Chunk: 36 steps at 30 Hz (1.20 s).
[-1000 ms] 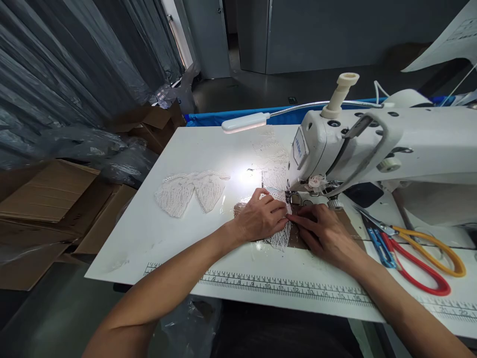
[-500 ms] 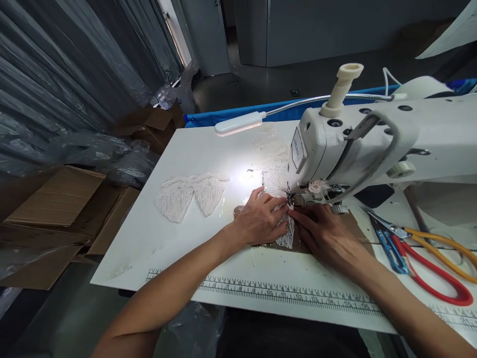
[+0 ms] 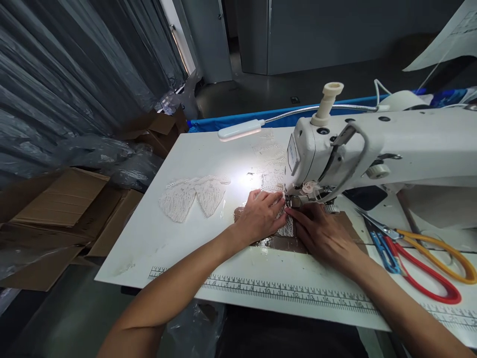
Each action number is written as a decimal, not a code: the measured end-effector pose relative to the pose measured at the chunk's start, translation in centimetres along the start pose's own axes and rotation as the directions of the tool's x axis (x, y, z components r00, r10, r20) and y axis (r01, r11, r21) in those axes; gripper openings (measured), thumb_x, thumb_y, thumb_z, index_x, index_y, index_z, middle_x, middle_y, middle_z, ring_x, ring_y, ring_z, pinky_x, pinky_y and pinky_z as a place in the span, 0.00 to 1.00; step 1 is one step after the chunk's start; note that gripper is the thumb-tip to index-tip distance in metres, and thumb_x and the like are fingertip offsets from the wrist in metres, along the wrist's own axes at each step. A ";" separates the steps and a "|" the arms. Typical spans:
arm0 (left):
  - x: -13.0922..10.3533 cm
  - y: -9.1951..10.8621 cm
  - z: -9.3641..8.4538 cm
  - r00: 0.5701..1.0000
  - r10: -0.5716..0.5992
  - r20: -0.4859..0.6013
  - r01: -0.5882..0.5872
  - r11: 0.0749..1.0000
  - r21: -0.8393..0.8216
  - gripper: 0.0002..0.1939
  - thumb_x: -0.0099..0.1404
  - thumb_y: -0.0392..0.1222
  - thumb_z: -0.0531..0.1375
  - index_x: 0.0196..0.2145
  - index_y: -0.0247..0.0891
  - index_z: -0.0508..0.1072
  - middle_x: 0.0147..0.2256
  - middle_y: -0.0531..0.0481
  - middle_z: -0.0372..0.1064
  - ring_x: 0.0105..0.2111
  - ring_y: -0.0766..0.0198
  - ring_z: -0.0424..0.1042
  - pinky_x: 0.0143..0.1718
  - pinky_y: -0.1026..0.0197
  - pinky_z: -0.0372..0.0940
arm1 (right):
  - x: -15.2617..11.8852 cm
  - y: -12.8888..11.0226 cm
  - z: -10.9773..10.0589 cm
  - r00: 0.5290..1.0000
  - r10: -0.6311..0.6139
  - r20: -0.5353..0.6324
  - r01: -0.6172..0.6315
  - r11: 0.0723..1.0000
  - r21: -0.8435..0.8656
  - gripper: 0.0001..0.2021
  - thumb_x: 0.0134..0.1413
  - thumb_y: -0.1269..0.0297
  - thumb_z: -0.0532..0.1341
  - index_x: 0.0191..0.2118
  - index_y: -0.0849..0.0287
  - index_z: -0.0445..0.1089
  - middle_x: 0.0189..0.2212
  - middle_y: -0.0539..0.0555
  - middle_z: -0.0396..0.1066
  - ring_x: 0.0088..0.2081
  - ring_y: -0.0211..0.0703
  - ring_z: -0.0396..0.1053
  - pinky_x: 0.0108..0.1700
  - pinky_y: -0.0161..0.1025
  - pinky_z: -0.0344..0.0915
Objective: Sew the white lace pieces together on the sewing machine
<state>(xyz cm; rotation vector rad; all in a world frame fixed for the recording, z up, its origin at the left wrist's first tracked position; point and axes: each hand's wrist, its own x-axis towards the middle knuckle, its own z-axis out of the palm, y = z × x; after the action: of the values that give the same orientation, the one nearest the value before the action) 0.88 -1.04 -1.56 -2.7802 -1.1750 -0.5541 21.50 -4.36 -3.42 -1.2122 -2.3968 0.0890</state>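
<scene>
A strip of white lace (image 3: 286, 229) lies under the needle area of the white sewing machine (image 3: 303, 149), and its near end sticks out toward me between my hands. My left hand (image 3: 259, 215) rests on the lace left of the presser foot, palm down, fingers stretched forward. Close to the foot on the other side, my right hand (image 3: 322, 228) has its index finger and thumb closed at the lace's edge; the fingertips are partly hidden. More lace (image 3: 272, 164) stretches behind the needle. Brown tape (image 3: 278, 243) covers the tabletop beneath both hands.
Two joined lace cups (image 3: 194, 196) lie on the white table (image 3: 141, 233) at left. Orange-and-red-handled scissors (image 3: 425, 268) and small blue snips (image 3: 384, 251) lie at right. A lamp (image 3: 240, 130) lights the work. Open cardboard boxes (image 3: 61, 199) stand left of the table.
The lace's near end has drawn in toward the needle, so less of it sticks out. My hands stay beside the presser foot, the left one slightly flatter. The view has shifted a little.
</scene>
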 end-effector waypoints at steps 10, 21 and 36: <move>2.5 -5.1 -0.5 0.995 0.068 0.076 -0.070 0.997 0.023 0.16 0.71 0.42 0.48 0.51 0.33 0.67 0.53 0.37 0.66 0.46 0.53 0.68 0.47 0.47 0.60 | -2.0 0.6 -2.8 0.991 0.088 0.105 -0.108 0.972 0.208 0.21 0.66 0.62 0.50 0.62 0.53 0.61 0.50 0.61 0.65 0.50 0.52 0.67 0.52 0.51 0.68; -0.6 -2.1 -2.5 0.956 0.273 0.109 -0.233 0.930 -0.283 0.11 0.70 0.45 0.56 0.43 0.36 0.73 0.44 0.45 0.72 0.40 0.61 0.70 0.44 0.55 0.61 | -4.4 0.9 -3.9 0.990 0.109 0.086 -0.130 0.949 0.287 0.19 0.66 0.58 0.51 0.60 0.52 0.64 0.50 0.59 0.66 0.51 0.51 0.68 0.52 0.49 0.69; -0.9 -1.6 -1.4 0.989 0.139 -0.040 -0.145 0.924 -0.353 0.14 0.69 0.50 0.57 0.38 0.35 0.73 0.41 0.45 0.72 0.42 0.59 0.71 0.45 0.53 0.64 | 0.7 -1.3 -2.3 0.988 0.081 0.132 -0.119 0.941 0.317 0.10 0.64 0.58 0.53 0.42 0.58 0.66 0.37 0.58 0.71 0.35 0.49 0.71 0.38 0.48 0.70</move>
<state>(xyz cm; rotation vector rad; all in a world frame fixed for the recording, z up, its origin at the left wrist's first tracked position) -1.24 -0.85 -0.74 -3.1196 -0.9382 -0.8462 21.12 -4.97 -0.81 -1.1966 -2.2979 0.5793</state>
